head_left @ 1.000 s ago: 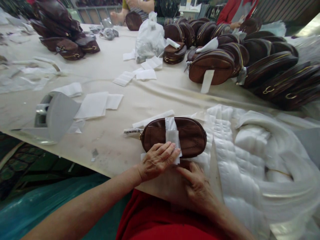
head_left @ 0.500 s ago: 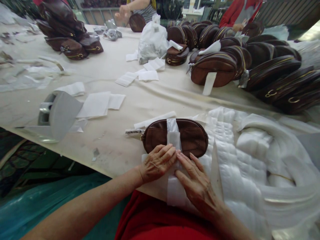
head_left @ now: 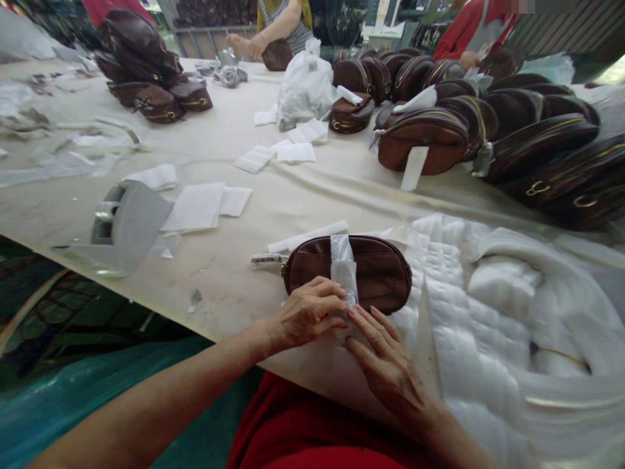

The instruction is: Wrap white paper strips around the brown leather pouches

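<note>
A brown oval bag (head_left: 385, 273) lies in front of me, with a zipper pull at its left end. A white wrapping strip (head_left: 344, 264) runs down over its middle. My left hand (head_left: 310, 312) is at the bag's lower edge, its fingers bent and closed on the strip's lower end. Just to the right, my right hand (head_left: 383, 352) has its fingers stretched out, the tips touching the strip and the bag's lower edge. Its thumb is apart from the fingers. The fingers hide the strip's end.
White padded wrapping (head_left: 469, 326) is heaped at the right. A grey tape dispenser (head_left: 127, 225) stands at the left near white sheets (head_left: 195, 207). Many brown bags (head_left: 424, 140) fill the back right; more are stacked (head_left: 146, 71) back left. Co-workers' arms (head_left: 278, 29) show across the table.
The strip's loose tail, which hung below the bag towards me, no longer shows there. My left fingers have curled in; the right hand stays near the same spot. The view has shifted slightly.
</note>
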Available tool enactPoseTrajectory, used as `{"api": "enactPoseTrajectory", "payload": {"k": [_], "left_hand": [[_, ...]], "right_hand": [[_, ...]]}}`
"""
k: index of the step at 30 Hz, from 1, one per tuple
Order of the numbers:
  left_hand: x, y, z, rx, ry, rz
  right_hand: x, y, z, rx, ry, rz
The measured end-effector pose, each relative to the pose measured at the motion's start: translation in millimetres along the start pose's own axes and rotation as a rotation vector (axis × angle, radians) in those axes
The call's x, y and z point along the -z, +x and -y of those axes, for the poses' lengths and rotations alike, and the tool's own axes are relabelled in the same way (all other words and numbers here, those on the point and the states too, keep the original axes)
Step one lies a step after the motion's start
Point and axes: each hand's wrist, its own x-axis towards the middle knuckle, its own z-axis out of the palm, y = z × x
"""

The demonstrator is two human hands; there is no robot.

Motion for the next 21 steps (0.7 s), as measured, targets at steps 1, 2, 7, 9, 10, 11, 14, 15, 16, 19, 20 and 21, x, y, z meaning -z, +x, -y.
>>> {"api": "enactPoseTrajectory", "payload": {"k": [1,2,7,9,10,11,14,15,16,19,20,21], "left_hand": [[-1.5,1,0,-0.007,0.016,-0.004],[-2.7,1,-1,-0.014,0.034,-0.007],[-7.0,-2,-5,-0.062,0.166,-0.046],[-9.2,-3,-7,-0.071,0.217,-0.08],[-10.4,-3,-8,-0.067,0.244,-0.09],[-11.5,-3,-9,-0.06,0.272,-0.092],[-13.9,-4,-12,-0.067,0.341,-0.099],[-14.3,-4,-13,-0.081,0.358,-0.105],[-14.5,-5,-13,-0.096,0.377,-0.109],[-14.3,-6,-14,-0.142,0.426,-0.108],[-14.3,-6,-15,-0.155,0.433,-0.101],[-14.6,-6,-15,-0.169,0.434,-0.09]], "right_hand": [[2,-1,1,0.005,0.016,-0.003],[4,-3,3,0.012,0.031,-0.007],[17,-14,15,0.045,0.094,0.022],[19,-17,20,0.047,0.091,0.037],[20,-18,21,0.047,0.083,0.035],[21,-19,23,0.049,0.073,0.03],[22,-22,27,0.071,0.049,0.016],[22,-22,28,0.082,0.045,0.014],[23,-23,29,0.092,0.044,0.017],[22,-24,30,0.097,0.046,0.022],[21,-25,31,0.092,0.049,0.024],[20,-26,31,0.087,0.052,0.025]]}}
